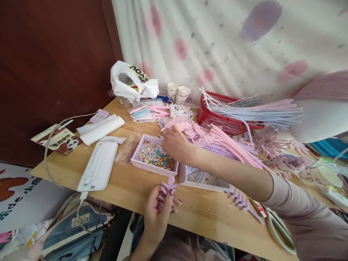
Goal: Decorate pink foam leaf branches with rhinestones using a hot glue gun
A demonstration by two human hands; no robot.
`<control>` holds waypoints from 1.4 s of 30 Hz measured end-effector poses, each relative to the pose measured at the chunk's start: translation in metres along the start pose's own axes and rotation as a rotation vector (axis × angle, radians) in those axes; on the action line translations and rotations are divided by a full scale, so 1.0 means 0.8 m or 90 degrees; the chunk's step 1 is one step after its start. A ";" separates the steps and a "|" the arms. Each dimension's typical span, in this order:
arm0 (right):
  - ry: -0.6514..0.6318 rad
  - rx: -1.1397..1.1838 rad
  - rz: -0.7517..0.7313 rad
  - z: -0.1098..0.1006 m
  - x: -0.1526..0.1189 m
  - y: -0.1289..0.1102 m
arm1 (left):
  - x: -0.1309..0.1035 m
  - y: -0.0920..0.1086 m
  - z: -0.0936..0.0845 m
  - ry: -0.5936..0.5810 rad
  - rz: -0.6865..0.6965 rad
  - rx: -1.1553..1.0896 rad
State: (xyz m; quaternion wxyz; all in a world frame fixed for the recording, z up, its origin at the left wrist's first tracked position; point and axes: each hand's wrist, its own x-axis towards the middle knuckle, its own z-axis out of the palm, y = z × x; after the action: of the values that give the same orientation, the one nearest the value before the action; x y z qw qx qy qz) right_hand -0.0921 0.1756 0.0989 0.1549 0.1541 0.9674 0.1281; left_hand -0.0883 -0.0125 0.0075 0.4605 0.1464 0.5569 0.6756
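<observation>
Low in the head view, my left hand [160, 206] is closed around a small lilac pipe-cleaner piece [170, 181], whose looped tip sticks up past the thumb. My right hand [174, 141] reaches across to the pile of pink curled pipe-cleaner pieces [199, 132]; its fingertips are partly hidden there, and what they hold, if anything, cannot be made out. Under that hand stands a white box of gems and beads [154, 156]. A second box with pearls [202, 177] sits beneath my right forearm.
A red basket [217, 117] holds bundled pipe cleaners at the back. Paper cups [182, 92] and a white bag [133, 81] stand behind. A white power bank [98, 166] with a cable lies left. Scissors [280, 230] and a lilac leafy stem [243, 203] lie right.
</observation>
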 end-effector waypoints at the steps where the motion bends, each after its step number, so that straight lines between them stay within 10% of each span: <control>1: -0.007 -0.007 -0.002 -0.001 0.000 -0.002 | 0.000 0.000 0.000 -0.002 0.002 0.002; 27: -0.037 0.404 -0.105 0.001 -0.025 0.067 | 0.005 0.004 -0.001 -0.032 0.041 0.061; 34: 0.012 0.559 -0.057 -0.016 -0.112 0.090 | 0.000 0.009 0.010 -0.031 0.021 0.079; 42: 0.171 0.889 0.227 0.047 -0.265 0.038 | -0.007 0.020 0.042 -0.150 -0.023 0.121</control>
State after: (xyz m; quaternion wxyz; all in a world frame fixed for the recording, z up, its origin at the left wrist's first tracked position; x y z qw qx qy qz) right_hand 0.1200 0.1398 0.1286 -0.1228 0.3551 0.7942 -0.4775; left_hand -0.0688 0.0046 0.0344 0.5189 0.2574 0.5633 0.5892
